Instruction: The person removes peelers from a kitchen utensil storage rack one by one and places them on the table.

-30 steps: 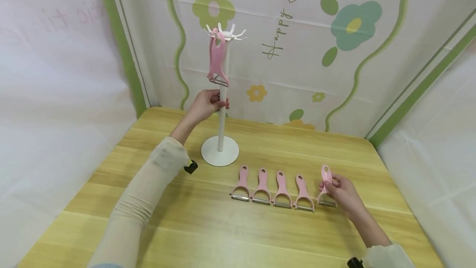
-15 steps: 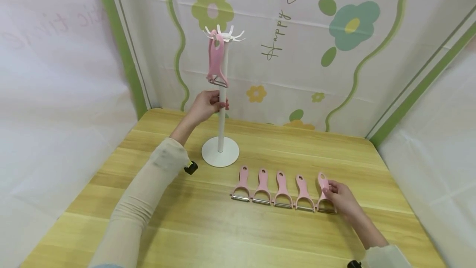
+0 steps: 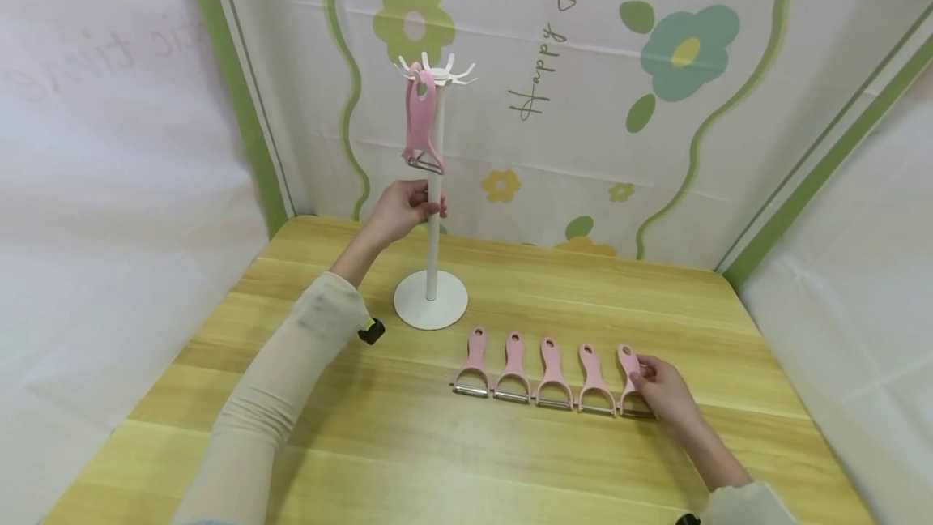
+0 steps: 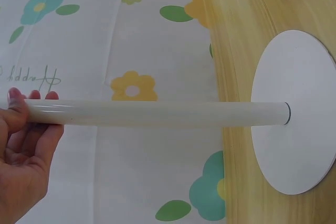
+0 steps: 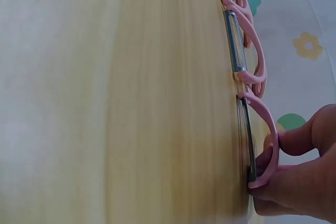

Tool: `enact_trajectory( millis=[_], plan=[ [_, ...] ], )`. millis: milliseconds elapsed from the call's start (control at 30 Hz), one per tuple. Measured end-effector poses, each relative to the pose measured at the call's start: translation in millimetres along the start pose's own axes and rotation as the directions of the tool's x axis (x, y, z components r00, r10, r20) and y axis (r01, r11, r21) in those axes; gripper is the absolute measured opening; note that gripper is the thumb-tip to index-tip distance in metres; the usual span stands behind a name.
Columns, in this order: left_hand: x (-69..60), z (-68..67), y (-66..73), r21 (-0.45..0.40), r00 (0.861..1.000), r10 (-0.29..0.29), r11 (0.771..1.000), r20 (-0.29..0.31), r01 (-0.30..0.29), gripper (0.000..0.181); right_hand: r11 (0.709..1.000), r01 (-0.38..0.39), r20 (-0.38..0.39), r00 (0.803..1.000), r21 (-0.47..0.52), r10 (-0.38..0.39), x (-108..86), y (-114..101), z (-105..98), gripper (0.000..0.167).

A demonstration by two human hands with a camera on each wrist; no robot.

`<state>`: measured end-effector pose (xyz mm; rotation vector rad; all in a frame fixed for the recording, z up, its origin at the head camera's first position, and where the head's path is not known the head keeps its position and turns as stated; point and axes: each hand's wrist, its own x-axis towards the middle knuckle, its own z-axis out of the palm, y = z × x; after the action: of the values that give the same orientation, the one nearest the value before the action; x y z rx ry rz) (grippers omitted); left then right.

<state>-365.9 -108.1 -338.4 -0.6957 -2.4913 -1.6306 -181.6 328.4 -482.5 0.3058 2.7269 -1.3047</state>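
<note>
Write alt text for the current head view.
A person's left hand grips the pole of a white stand hung with pink peelers, while the right hand holds another peeler at the right end of four matching peelers lying on a wooden table.

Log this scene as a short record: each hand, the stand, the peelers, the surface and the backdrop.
Left hand: grips the white hook stand by its pole
Right hand: holds the rightmost pink Y-peeler
Stand: upright, its round base on the table
Other laid-out peelers: four pink Y-peelers side by side, blades toward the person
Hanging peelers: at least two, blades down; exact count hidden by overlap
Surface: wood-grain table
Backdrop: white cloth printed with flowers, wavy green lines and "Happy"
</note>
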Motion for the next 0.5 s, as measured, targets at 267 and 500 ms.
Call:
enact_trajectory(
  millis=[267, 500],
  plan=[
    [-0.6, 0.6, 0.4, 0.009, 1.000, 0.012, 1.000, 0.005, -0.012, 0.022, 0.988, 0.028, -0.035, 0.999, -0.155, -0.034, -2.7, -3.1, 1.1, 0.047],
    [-1.8, -0.6, -1.9, 0.047, 0.998, 0.055, 0.997, 0.034, -0.057, 0.019, 0.993, 0.019, -0.026, 0.999, -0.119, -0.023, -4.1, -1.0, -4.9, 0.054]
  ],
)
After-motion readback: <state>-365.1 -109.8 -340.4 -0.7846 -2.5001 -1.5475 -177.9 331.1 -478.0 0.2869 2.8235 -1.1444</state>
